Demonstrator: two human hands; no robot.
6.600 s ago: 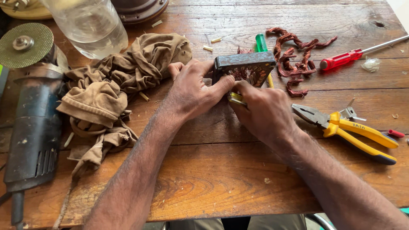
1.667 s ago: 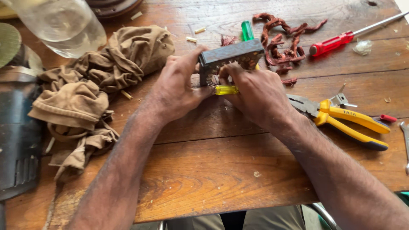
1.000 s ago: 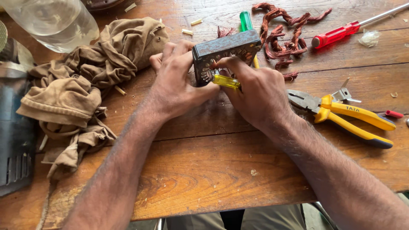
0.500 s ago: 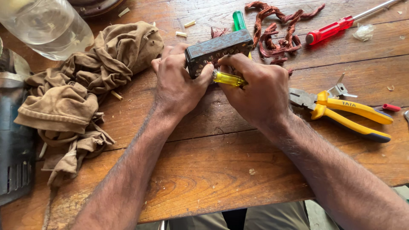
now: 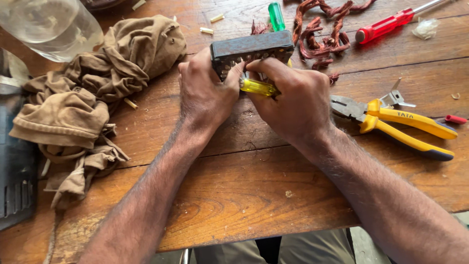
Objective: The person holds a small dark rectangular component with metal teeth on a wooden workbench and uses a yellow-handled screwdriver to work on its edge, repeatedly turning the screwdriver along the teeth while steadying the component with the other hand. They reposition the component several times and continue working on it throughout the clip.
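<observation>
A dark, rusty metal block (image 5: 251, 49) with small holes in its side stands on edge on the wooden table (image 5: 244, 186). My left hand (image 5: 205, 90) grips its left end, thumb pressed against the holed side. My right hand (image 5: 293, 100) is wrapped around a tool with a clear yellow handle (image 5: 257, 87), whose tip points into the block's side and is hidden by my fingers. Behind the block lies a green-handled tool (image 5: 276, 16), partly hidden.
A crumpled tan cloth (image 5: 93, 93) lies left, a clear plastic bottle (image 5: 49, 27) behind it, and a dark power tool (image 5: 14, 166) at the left edge. Tangled reddish copper wire (image 5: 325, 34), a red screwdriver (image 5: 388, 24) and yellow-handled pliers (image 5: 395, 122) lie right.
Over the earlier frames the block was tipped up onto its edge and the yellow-handled tool brought against its side. In the last half second both hands have barely moved.
</observation>
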